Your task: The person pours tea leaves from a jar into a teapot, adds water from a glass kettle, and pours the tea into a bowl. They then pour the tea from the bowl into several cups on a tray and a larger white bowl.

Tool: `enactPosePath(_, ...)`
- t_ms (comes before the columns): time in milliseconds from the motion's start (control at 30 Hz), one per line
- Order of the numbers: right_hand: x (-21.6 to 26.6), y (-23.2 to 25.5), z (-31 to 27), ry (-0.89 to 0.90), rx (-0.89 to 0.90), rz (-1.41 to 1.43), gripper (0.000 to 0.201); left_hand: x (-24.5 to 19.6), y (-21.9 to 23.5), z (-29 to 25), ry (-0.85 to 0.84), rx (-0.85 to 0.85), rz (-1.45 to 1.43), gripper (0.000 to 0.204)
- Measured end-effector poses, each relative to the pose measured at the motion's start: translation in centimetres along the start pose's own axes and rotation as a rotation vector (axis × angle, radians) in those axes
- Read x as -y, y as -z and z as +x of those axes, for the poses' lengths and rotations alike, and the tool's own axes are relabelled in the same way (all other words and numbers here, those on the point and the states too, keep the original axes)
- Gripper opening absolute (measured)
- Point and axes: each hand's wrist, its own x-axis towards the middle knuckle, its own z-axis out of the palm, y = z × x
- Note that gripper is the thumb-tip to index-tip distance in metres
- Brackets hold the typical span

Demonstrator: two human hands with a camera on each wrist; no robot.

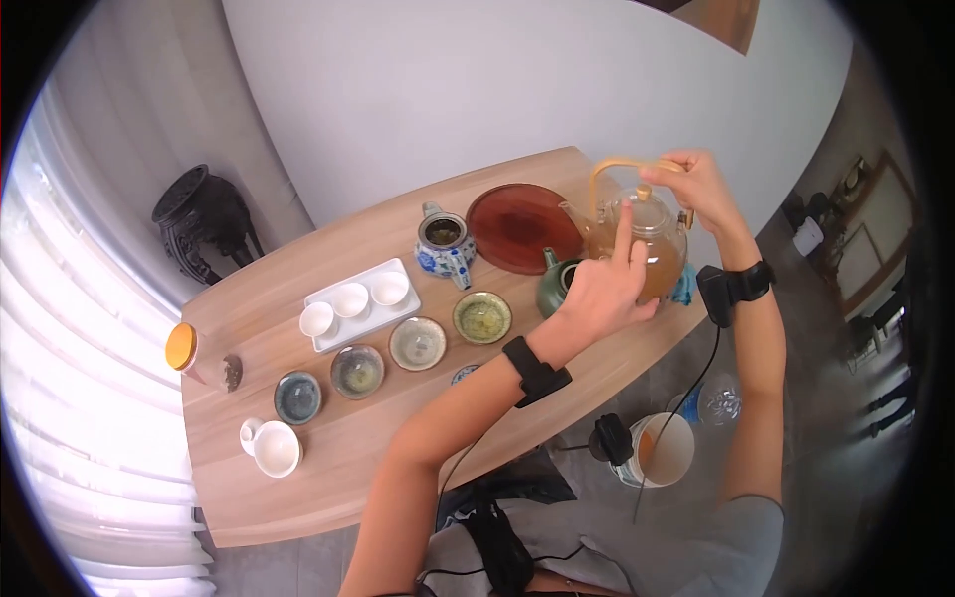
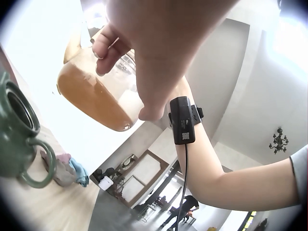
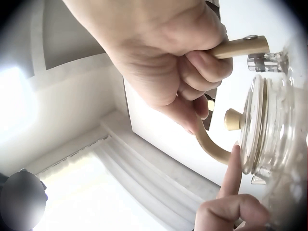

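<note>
My right hand (image 1: pixel 702 189) grips the bent wooden handle (image 3: pixel 211 148) of a glass teapot (image 1: pixel 665 267). Amber tea (image 2: pixel 94 98) inside it lies aslant in the left wrist view. My left hand (image 1: pixel 602 292) is at the pot's near side, its index finger stretched to the glass lid (image 3: pixel 252 125) beside the wooden knob (image 3: pixel 233 119). The other fingers of that hand are bent. A green teapot (image 2: pixel 14 144), lidless, stands just left of the glass one and is partly hidden by my left hand in the head view.
A round red-brown tray (image 1: pixel 517 224) lies behind the green teapot. Left of it stand a blue-and-white teapot (image 1: pixel 444 261), a white tray (image 1: pixel 360 316) with small cups, and several glazed bowls (image 1: pixel 418 343). A bucket (image 1: pixel 667 448) is on the floor below the near edge.
</note>
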Motion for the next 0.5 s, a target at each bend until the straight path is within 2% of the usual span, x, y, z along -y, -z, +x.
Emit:
enactPosePath(67,0.8,-1.6,1.6,0.027,0.033,0.002,0.024,1.1,1.1,0.1,0.042,-0.079,0.112,0.060)
enactPosePath(233,1.9,-6.2,5.1,0.112,0.114,0.027,0.027,4.4,3.3,-0.5,0.135,-0.079,0.213,0.066)
enactPosePath(300,1.8,-8.2,6.8,0.125,0.197,0.042,0.025,5.5,3.6,-0.9,0.240,-0.108,0.258,0.069)
enactPosePath(500,1.3,-13.0,10.3,0.202,0.299,-0.002,0.030,8.1,3.9,-2.0,0.386,-0.144,0.231,0.071)
